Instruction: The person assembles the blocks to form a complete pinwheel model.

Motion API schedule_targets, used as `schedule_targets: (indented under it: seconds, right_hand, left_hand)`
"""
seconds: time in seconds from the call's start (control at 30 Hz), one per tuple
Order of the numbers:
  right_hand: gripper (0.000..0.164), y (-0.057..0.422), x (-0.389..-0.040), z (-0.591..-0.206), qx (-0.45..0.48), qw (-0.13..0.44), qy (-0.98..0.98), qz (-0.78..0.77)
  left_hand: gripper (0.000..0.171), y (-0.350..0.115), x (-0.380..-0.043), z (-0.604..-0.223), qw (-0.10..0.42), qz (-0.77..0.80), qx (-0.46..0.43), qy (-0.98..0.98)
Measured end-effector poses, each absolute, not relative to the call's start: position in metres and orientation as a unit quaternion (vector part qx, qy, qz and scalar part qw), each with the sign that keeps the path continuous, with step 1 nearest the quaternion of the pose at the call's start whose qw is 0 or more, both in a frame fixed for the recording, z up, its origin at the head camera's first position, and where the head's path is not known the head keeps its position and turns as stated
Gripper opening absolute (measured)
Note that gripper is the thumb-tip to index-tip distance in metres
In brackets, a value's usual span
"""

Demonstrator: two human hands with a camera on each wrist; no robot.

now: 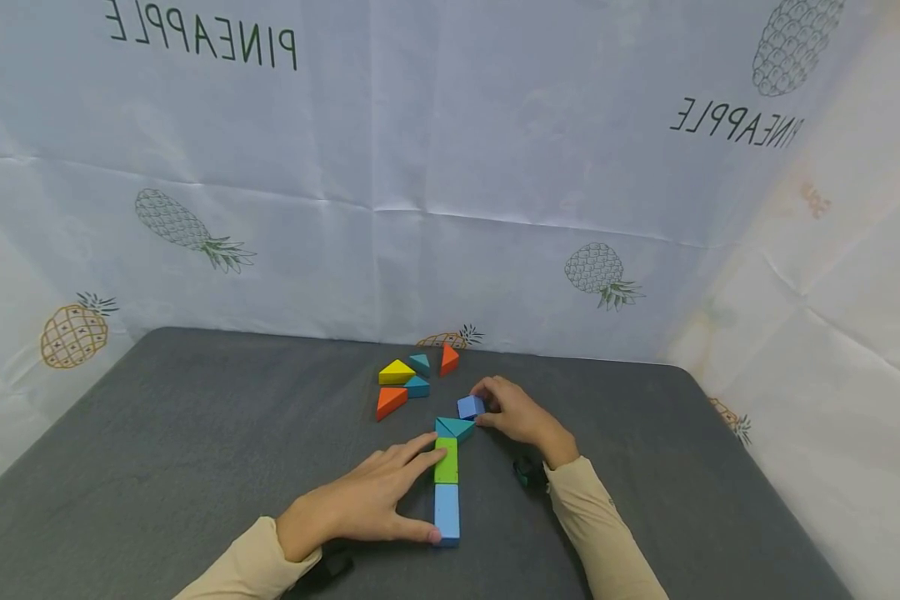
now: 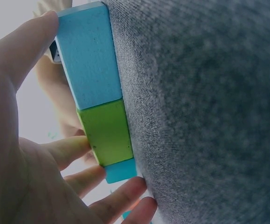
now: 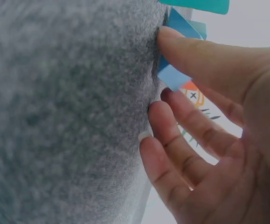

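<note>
Your right hand (image 1: 521,414) pinches a small blue block (image 1: 470,407), smooth and painted, between thumb and forefinger, beyond and to the right of a bright green, painted rectangular block (image 1: 447,463). The right hand's remaining fingers curve loosely in the right wrist view. Your left hand (image 1: 367,500), its thumb and fingers spread wide, lies to the left of the green rectangular block; a fingertip touches that block's side, while the thumb touches a light-blue, painted rectangular block (image 1: 446,512) set end to end with it on your side. At the far end of the green rectangular block sits a pair of teal triangular blocks (image 1: 459,427), laid slant to slant, completing a straight row.

A dark grey, cloth-textured tabletop (image 1: 195,433) carries the row and a loose group beyond and to the left of the green rectangular block: a yellow triangular block (image 1: 396,372), two blue-green triangular blocks (image 1: 417,387) and an orange triangular block (image 1: 392,403). A second orange triangular block (image 1: 448,360) is upright, almost straight beyond the green rectangular block, close to the far edge. Farther past it, a creased white cloth (image 1: 457,275) hangs, printed with pineapples and mirrored lettering. Your beige sleeves (image 1: 596,533) reach in from either side of the green rectangular block.
</note>
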State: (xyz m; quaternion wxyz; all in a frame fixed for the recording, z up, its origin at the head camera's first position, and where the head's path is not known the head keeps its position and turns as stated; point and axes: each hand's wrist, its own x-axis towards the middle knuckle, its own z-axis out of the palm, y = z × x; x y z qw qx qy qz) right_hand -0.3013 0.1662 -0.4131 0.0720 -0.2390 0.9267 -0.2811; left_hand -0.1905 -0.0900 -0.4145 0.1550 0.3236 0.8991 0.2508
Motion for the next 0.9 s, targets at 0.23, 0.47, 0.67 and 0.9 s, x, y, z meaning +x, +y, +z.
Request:
schedule_targets:
  seconds: [0.23,0.47,0.67,0.9]
  right_hand:
    - [0.032,0.1621,-0.3021,-0.4129,-0.223,0.056,0.922,-0.310]
    - [0.032,0.1601,-0.2992,-0.4132,-0.232,0.023,0.921,-0.313]
    - [0.029,0.1580,-0.2984,-0.4138,-0.243,0.014,0.920,-0.309]
    - [0.030,0.1578,-0.2987,-0.4149,-0.248,0.023,0.917,-0.312]
  left_hand:
    - [0.094,-0.0893,-0.1917,-0.4150,0.156,0.250,0.321,0.900]
    - [0.095,-0.0893,-0.1914,-0.4146,0.157,0.251,0.322,0.899]
    - [0.094,-0.0896,-0.1909,-0.4141,0.157,0.254,0.323,0.898]
    - [0.094,-0.0902,-0.1909,-0.4135,0.157,0.255,0.322,0.898]
